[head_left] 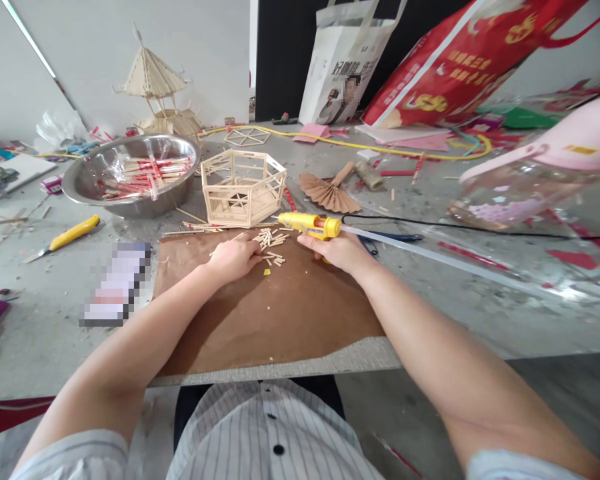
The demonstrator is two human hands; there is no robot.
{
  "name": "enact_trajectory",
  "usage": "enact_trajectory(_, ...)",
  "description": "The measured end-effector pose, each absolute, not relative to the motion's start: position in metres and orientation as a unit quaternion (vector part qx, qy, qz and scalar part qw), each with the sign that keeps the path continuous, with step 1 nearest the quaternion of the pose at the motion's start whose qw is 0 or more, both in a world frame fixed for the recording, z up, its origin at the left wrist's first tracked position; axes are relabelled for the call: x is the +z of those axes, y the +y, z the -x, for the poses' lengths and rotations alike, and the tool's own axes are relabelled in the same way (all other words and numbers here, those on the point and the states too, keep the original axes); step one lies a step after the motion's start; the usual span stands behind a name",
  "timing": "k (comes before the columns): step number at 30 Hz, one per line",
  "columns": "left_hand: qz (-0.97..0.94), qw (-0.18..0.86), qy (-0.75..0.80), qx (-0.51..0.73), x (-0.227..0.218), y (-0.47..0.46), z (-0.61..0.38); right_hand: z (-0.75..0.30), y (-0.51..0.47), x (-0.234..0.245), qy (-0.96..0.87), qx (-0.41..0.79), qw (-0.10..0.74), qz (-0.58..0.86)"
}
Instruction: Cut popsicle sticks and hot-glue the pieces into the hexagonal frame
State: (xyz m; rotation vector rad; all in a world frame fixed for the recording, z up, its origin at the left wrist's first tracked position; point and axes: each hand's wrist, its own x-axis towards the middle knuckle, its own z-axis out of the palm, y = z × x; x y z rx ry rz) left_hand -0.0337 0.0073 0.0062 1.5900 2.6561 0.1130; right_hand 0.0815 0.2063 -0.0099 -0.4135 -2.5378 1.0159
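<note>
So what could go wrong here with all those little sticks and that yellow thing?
The left hand, at the short wooden sticks, is near the nozzle of the yellow glue gun in the right hand. If it's hot, which I can't tell, fingers could get burned.

That nozzle is also near the hexagonal stick frame, so a bump might knock it.

The yellow craft knife has its blade showing and might cut someone reaching left.

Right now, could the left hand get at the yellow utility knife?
Probably yes: the yellow utility knife lies uncovered on the table, left of the left hand, and the gap between the steel bowl and the phone looks free.
</note>
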Motion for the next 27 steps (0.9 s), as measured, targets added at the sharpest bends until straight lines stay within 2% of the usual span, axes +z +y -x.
enact_trajectory(15,-0.550,0.038,0.834,0.022,0.006,0.000,0.048,-0.088,0.206,0.001,-0.869,0.402,0.166,0.234)
enact_trajectory(27,-0.505,-0.008,0.863,0.032,0.004,-0.001,0.048,-0.088,0.209,0.000,-0.874,0.397,0.205,0.192)
